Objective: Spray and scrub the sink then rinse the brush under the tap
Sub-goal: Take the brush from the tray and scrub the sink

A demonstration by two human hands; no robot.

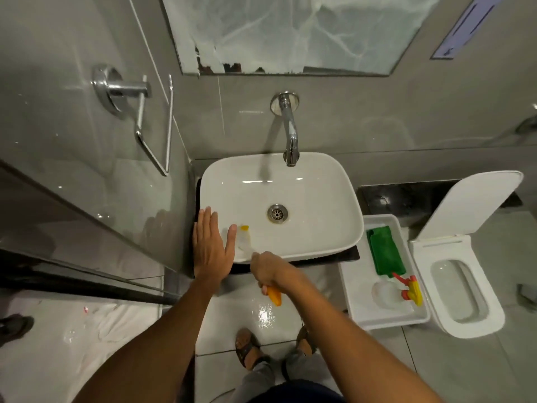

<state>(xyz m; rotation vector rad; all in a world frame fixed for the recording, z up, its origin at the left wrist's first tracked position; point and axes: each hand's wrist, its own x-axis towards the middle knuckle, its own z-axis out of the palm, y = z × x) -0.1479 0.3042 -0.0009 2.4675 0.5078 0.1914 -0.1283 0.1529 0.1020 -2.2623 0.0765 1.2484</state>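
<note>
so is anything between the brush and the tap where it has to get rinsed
Nothing visible. The brush, held by the right hand, sits at the sink's near-left wall. Only open basin and the drain lie between it and the tap spout.

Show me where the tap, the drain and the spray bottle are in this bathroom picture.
tap (290, 135): head view, on the chrome spout above the basin.
drain (277, 213): head view, on the metal grate in the sink's floor.
spray bottle (390, 295): head view, on its clear body, lying in the white tray.
</note>
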